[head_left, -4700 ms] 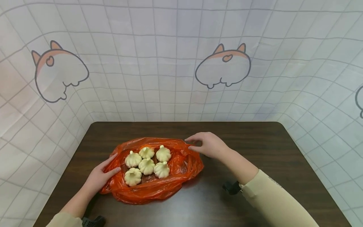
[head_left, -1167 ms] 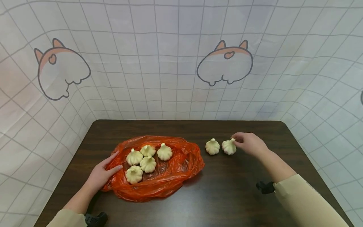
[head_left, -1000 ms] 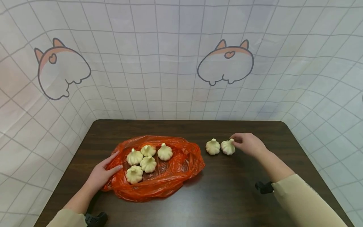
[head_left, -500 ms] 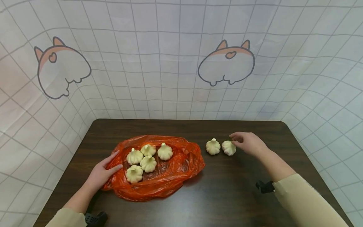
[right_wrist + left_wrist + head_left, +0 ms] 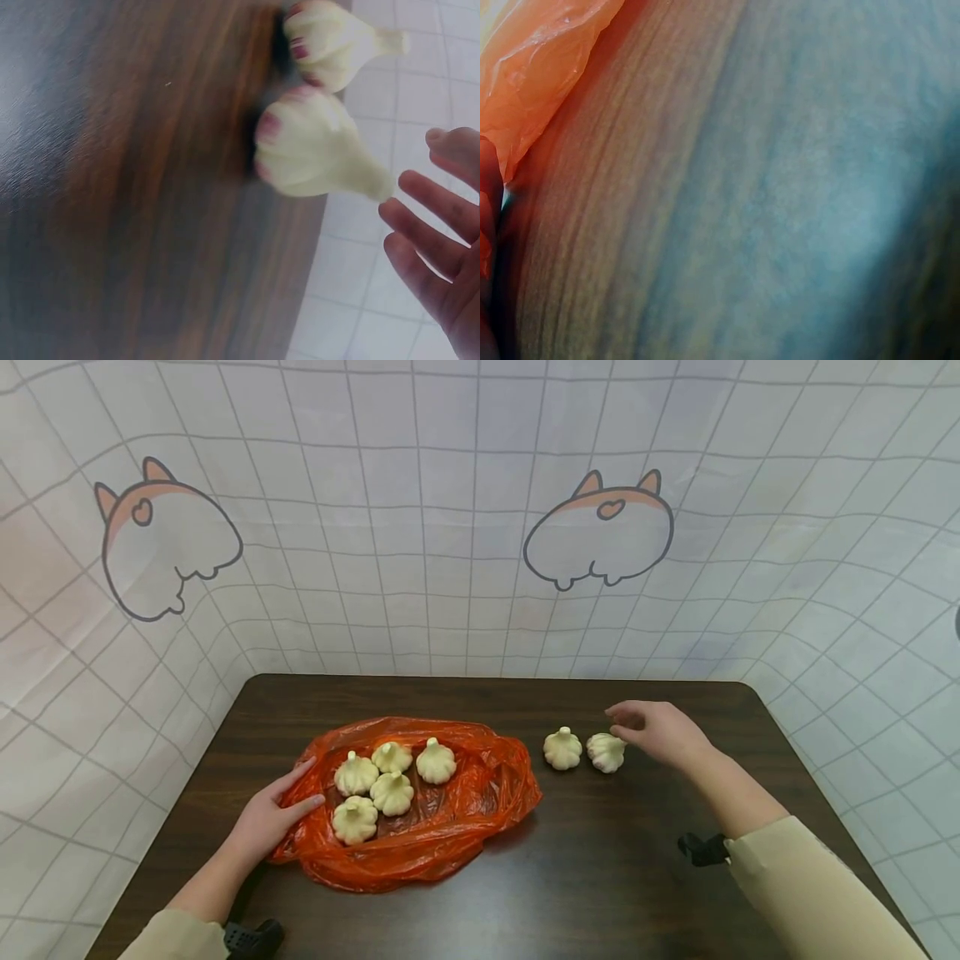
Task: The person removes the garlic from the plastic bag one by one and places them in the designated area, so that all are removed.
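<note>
While a white gridded cloth (image 5: 405, 568) printed with rounded animal figures rises behind and at the sides, a dark wood-grained bench (image 5: 570, 877) carries everything below it. Toward the bench's left lies a thin red plastic bag (image 5: 450, 852), its mouth spread wide; it looks light, limp and rather slippery, so a gathered fold of the rim would likely make a surer hold than one flat layer. The left hand (image 5: 273, 814) rests against its left edge, thumb and forefinger straight and apart over the plastic; whether the fingers beneath hold any of it, I cannot tell. The right hand (image 5: 660, 729) is spread, holding nothing, its fingertips just beside the stem of the farther-right garlic bulb (image 5: 606, 752). That bulb sits on the bench to the right of the bag, close to a second garlic bulb (image 5: 562, 749); five more bulbs (image 5: 392, 794) lie inside the bag. All look light and firm, the papery-looking ribs perhaps a little slick and apt to roll, so the short stem, smallest of all, seems the handiest place for a pinch.
</note>
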A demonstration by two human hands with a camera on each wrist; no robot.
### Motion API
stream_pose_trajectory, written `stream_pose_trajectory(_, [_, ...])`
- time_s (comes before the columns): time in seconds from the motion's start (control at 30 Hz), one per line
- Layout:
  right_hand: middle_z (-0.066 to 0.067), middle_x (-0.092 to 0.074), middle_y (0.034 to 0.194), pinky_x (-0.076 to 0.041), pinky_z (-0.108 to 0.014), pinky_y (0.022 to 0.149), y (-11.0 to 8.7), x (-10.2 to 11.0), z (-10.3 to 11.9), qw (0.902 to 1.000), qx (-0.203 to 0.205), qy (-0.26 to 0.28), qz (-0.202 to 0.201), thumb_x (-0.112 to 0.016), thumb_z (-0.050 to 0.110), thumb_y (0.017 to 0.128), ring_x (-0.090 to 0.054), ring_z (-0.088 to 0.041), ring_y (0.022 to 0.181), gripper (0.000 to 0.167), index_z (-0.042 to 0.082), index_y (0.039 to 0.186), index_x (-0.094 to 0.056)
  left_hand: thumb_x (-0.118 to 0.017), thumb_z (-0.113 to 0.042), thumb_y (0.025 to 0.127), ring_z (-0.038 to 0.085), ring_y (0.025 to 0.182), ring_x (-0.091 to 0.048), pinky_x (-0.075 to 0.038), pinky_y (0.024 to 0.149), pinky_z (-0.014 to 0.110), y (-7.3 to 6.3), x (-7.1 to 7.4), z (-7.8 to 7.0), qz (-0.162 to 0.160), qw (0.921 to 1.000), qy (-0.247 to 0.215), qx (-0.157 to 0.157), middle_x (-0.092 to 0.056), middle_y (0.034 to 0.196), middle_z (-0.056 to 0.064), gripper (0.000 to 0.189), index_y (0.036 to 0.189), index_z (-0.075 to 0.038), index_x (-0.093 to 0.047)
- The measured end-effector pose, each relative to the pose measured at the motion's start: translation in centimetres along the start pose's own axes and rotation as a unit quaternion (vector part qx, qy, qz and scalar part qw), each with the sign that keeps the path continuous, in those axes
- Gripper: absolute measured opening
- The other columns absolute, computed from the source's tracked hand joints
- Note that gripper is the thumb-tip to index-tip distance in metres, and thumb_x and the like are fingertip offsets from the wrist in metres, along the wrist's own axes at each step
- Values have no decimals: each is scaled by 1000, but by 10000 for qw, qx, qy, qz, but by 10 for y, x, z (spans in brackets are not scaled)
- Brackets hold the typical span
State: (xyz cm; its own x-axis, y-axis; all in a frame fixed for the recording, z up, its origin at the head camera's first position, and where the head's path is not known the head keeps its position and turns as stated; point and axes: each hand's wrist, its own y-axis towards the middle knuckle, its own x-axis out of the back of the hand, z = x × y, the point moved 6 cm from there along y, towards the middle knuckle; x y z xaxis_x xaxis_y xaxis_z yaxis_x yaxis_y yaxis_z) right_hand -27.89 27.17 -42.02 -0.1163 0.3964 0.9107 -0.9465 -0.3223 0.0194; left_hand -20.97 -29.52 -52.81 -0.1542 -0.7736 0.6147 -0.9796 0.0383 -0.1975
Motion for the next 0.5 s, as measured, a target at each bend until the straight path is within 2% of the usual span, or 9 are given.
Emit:
stream_pose_trajectory(0.3, [-2, -72, 113, -53, -47, 85, 10, 10, 33, 9995, 268, 149, -74, -67, 29, 96, -67, -24, 103, 33, 17, 127, -68, -63, -58, 91, 51, 138, -32, -37, 105, 63, 0, 0, 0, 15, 10000, -64, 5, -26, 158, 27, 82, 158, -25, -29])
stream_pose_trajectory(0.5, [0, -72, 110, -51, -48, 90, 21, 13, 69, 9985, 456, 287, -2, -67, 29, 96, -67, -22, 103, 32, 18, 126, -69, -63, -58, 91, 50, 138, -33, -39, 105, 61, 0, 0, 0, 28, 9999, -129, 18, -26, 158, 27, 81, 158, -26, -29])
